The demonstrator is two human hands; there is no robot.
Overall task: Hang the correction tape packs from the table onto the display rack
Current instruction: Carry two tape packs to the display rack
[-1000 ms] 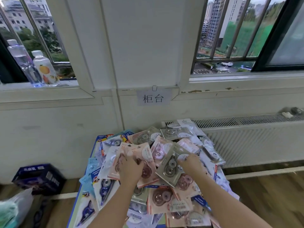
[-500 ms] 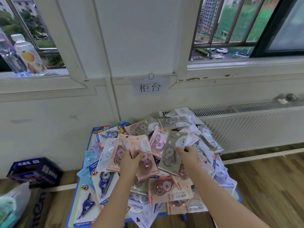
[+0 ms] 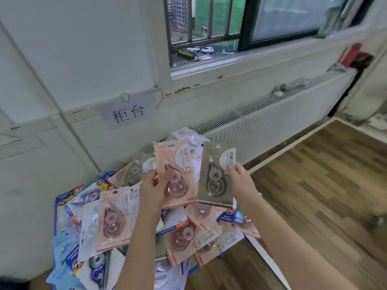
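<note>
Above the heaped table [image 3: 54,208], both packs are now lifted clear: left hand [image 3: 151,190] pinches the pink correction tape pack [image 3: 174,174], right hand [image 3: 240,180] pinches the grey correction tape pack [image 3: 215,174]. Next, carry them to the display rack, not in view.

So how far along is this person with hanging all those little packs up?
Early, by the look of it. No display rack is in view, so nothing can be counted as hung. The left hand holds a pink pack and the right hand a grey pack, both lifted. A big pile of packs covers the table.
</note>
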